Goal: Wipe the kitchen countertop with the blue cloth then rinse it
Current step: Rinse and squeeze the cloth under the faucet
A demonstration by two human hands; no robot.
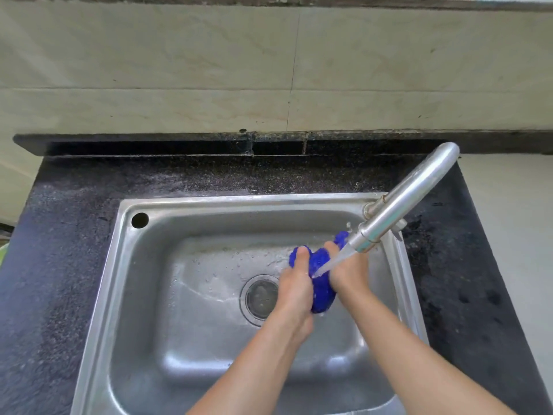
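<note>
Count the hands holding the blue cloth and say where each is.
2. The left hand grips the blue cloth on its left side. The right hand grips its right side, under the faucet stream, over the sink.

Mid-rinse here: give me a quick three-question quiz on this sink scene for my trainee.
1. True or false: water runs from the tap onto the cloth.
2. Left hand and right hand: which grips the cloth? A) left only B) right only C) both
3. Fill in: the drain lies on the ___ hand's side.
Key: 1 true; 2 C; 3 left.
</note>
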